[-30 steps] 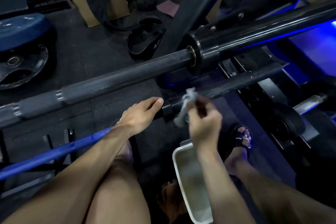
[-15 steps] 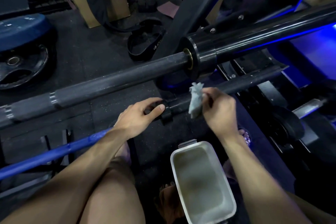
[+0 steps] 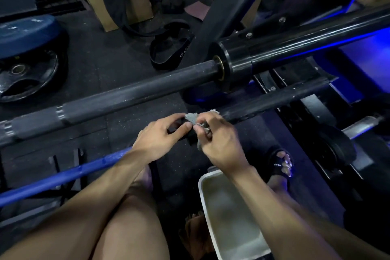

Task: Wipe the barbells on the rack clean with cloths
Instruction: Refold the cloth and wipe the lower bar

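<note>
Head view showed your bare thighs nearest the camera, with a white rectangular tub on the floor just right of them, its rim under your right forearm. Further right, your foot in a black sandal rested on the dark rubber floor.

Beyond the knees, your two hands met over the near end of a lower black bar. Your left hand curled its fingers around the collar of that bar, thumb tip touching the grey cloth. Your right hand pinched the cloth between thumb and fingers, so that a crumpled tuft stood up between both hands and a scrap hung below the right palm. The cloth lay against the lower barbell, which ran on from your hands to the upper right, dusted with pale marks.

A blue bar slanted from under your left wrist to the lower left edge.

Farther off, a thicker black barbell crossed the whole scene from lower left to upper right, its knurled shaft meeting a glossy sleeve at a brass-ringed collar on the rack.

Past that, at the far left, a black weight plate lay flat beside a blue one, and a black strap sat on the floor near the rack's upright.
</note>
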### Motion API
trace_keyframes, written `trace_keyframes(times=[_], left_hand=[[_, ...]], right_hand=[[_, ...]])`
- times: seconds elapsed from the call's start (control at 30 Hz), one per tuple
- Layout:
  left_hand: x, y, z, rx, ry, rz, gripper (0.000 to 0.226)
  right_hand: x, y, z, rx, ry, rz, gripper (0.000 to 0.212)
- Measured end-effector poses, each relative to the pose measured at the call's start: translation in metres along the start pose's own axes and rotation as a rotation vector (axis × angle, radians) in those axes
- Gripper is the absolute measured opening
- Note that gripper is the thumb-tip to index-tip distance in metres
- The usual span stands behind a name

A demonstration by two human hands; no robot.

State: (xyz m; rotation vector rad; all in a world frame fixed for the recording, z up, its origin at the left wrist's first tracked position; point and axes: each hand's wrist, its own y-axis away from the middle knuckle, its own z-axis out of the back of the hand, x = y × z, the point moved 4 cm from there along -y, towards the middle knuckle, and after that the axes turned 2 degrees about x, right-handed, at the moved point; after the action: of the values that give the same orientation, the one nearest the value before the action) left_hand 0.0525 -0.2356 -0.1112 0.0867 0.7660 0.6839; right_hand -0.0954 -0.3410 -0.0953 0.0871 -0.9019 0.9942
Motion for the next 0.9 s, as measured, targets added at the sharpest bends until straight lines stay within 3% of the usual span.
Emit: trace_keyframes(times=[0.1, 0.27, 0.33, 0.43, 0.53, 0.6, 0.63, 0.73, 0.77, 0.9], left_hand=[[-0.002, 0.001, 0.0, 0.03, 0.024, -0.024, 0.048], [-0.001, 0.0, 0.0, 0.043, 0.053, -0.038, 0.049], [-0.001, 0.001, -0.001, 0.038, 0.052, -0.041, 0.05], [-0.001, -0.001, 0.0, 0.033, 0.032, -0.039, 0.051], [0.003, -0.001, 0.0, 0.028, 0.025, -0.038, 0.051], [0.002, -0.001, -0.001, 0.037, 0.034, -0.037, 0.051], [0.003, 0.001, 0.0, 0.038, 0.037, -0.033, 0.051], [0.003, 0.0, 0.0, 0.033, 0.031, -0.035, 0.051], [0.002, -0.001, 0.0, 0.035, 0.029, -0.034, 0.051], [0.001, 0.001, -0.001, 0.026, 0.024, -0.031, 0.053]], right_hand=[[-0.012, -0.003, 0.015, -0.017, -0.015, 0.003, 0.002], [-0.059, -0.007, 0.064, -0.347, 0.063, -0.213, 0.01], [-0.044, -0.001, 0.03, -0.233, -0.143, -0.262, 0.02], [-0.01, 0.015, -0.013, -0.001, -0.193, -0.107, 0.022], [-0.033, -0.004, 0.012, -0.026, -0.349, -0.275, 0.021], [-0.057, -0.011, 0.04, -0.127, -0.403, -0.42, 0.008], [-0.063, -0.012, 0.051, -0.151, -0.293, -0.44, 0.006], [-0.065, -0.008, 0.066, -0.093, 0.105, -0.314, 0.045], [-0.066, -0.008, 0.069, -0.096, 0.203, -0.292, 0.047], [-0.065, -0.012, 0.075, -0.22, 0.387, -0.169, 0.019]])
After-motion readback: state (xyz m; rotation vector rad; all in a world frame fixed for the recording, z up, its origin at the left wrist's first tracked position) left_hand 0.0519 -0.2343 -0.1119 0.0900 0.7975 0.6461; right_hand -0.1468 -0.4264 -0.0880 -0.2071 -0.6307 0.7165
